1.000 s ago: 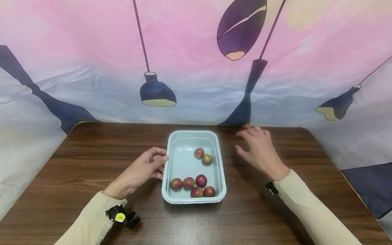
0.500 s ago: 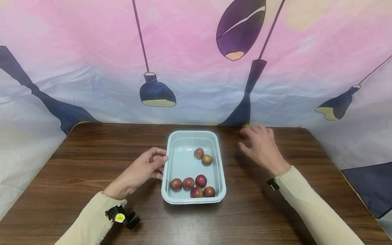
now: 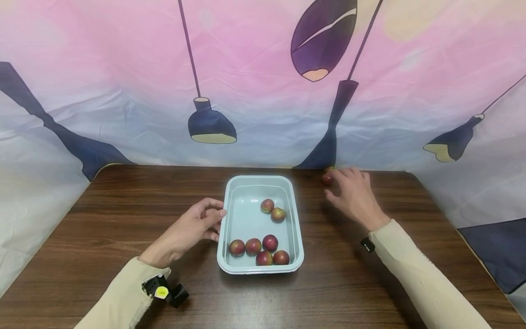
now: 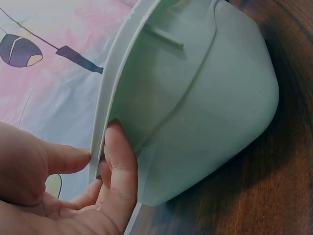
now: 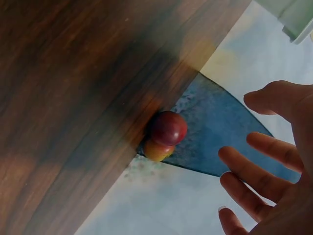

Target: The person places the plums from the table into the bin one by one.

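In the head view, a pale mint plastic tray (image 3: pixel 246 224) sits mid-table with several red and green plums (image 3: pixel 253 246) inside. My left hand (image 3: pixel 189 228) pinches its left rim between thumb and fingers; the left wrist view shows the rim (image 4: pixel 100 122) caught there. Toward the table's back edge, my right hand (image 3: pixel 353 196) has its fingers spread, nothing between them. Just beyond its fingertips are a dark red plum (image 5: pixel 168 128) and a yellowish one (image 5: pixel 157 151), touching each other in the right wrist view. In the head view, the fingers partly cover them.
A dark wooden table (image 3: pixel 123 210) carries everything. Behind its back edge hangs a pink and blue printed cloth (image 3: pixel 263 114) with painted lamps, right beside the two loose plums. Bare wood lies between the tray and my right hand.
My right hand has shifted slightly to the right. A red plum now shows by its fingertips, in front of the one at the back edge. The left hand and tray stay put.
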A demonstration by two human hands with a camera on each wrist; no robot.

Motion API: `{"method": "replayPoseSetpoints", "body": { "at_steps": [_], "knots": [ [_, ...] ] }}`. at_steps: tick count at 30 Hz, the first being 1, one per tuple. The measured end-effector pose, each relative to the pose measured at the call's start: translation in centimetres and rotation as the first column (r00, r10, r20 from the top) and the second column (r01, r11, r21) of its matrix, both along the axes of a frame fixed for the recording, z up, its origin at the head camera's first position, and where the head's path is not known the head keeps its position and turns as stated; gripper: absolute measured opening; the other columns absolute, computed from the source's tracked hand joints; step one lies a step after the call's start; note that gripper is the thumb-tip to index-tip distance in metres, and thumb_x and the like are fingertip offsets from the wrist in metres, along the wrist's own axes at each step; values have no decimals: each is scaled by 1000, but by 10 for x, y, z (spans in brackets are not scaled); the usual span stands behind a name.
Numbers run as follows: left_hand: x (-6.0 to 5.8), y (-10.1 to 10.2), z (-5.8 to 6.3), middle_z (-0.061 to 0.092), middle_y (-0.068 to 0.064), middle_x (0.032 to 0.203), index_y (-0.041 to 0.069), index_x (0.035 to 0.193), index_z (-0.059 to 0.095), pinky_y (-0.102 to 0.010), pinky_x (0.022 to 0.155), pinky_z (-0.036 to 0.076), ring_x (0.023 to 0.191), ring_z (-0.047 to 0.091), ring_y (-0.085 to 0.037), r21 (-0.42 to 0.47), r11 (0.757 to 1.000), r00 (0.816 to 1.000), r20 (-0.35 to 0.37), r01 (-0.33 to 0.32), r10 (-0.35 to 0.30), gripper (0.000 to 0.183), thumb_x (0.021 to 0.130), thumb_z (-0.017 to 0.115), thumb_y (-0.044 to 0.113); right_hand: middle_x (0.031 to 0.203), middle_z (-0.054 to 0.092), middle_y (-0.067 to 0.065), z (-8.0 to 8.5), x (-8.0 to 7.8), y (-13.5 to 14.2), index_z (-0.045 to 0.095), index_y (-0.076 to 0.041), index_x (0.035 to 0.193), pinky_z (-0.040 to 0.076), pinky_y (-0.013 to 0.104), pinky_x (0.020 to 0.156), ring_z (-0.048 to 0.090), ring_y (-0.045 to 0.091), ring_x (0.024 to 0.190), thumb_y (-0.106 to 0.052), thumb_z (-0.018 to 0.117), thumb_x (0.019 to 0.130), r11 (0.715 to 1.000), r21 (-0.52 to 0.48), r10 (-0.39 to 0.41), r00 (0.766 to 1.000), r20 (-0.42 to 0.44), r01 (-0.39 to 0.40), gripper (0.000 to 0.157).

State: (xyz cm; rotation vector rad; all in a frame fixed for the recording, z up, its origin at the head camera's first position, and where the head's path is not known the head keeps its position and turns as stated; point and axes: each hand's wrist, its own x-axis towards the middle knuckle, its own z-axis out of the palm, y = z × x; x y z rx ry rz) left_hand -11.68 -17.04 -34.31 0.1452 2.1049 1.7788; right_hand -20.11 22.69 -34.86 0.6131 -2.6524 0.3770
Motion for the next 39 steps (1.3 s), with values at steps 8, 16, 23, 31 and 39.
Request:
{"method": "replayPoseSetpoints", "body": {
  "at_steps": [8,16,23,31,39],
  "knots": [
    [1,-1,-1,63,-23,117,-6,140,40,-31,77,63,90,68,-19,3,1000,1000,-4,9,-9,43,109,50,21,126,67,21,0,-5,5,64,-6,129,37,59,96,52,41,120,-21,78,86,999,22,-32,999,42,31,48],
    [1,-1,-1,63,-22,117,-5,141,40,-31,77,63,90,67,-19,0,1000,1000,-1,2,-2,43,109,50,22,129,65,22,2,-12,7,64,-8,130,36,60,99,50,42,123,-19,77,86,999,30,-41,995,90,39,47],
    [1,-1,-1,63,-21,116,-4,141,40,-31,77,62,90,67,-19,4,1000,1000,1,-2,2,43,109,50,22,131,64,22,1,-17,9,63,-7,131,35,60,100,49,43,124,-21,76,87,999,32,-44,991,127,41,47],
    [1,-2,-1,62,-24,118,-3,139,42,-32,78,63,91,67,-20,-12,1000,1000,9,-8,8,40,109,50,21,132,63,23,-1,-22,10,64,-6,130,36,58,96,48,43,124,-21,76,87,998,37,-61,988,143,56,47],
    [2,-2,0,63,-22,118,-4,141,40,-31,78,63,91,67,-19,0,1000,1000,7,-1,1,42,109,50,22,138,59,26,-2,-30,16,58,-1,136,34,63,101,44,45,130,-21,74,88,994,51,-108,972,209,99,54]
  ]
}}
